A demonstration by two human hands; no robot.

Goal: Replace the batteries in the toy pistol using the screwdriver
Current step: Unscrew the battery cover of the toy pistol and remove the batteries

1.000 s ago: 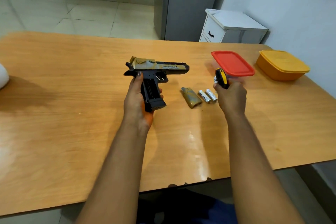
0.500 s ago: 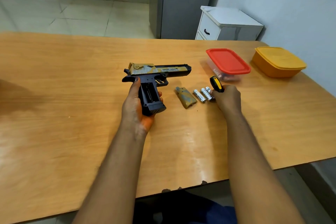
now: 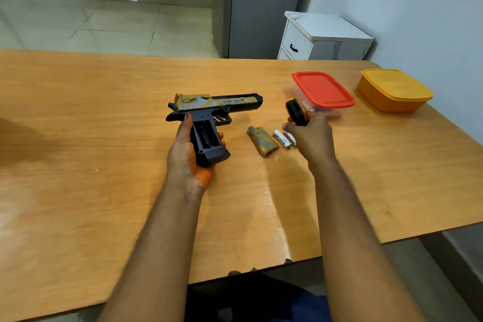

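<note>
Brightness: even, soft indoor light, nothing dim.
Glare: pale sheen on the table [image 3: 78, 102], strongest at the near left edge and between the arms.
Shadows: a broad soft one at the table's left edge; faint ones beside the arms.
Blur: the right hand [image 3: 309, 136] and red lid [image 3: 322, 90] are slightly smeared.
Distortion: wide-angle bowing; table edges curve, walls lean.

Wooden table [image 3: 104, 112]: batteries [image 3: 283, 139], grip cover [image 3: 262, 141], containers [image 3: 322, 89].
</note>
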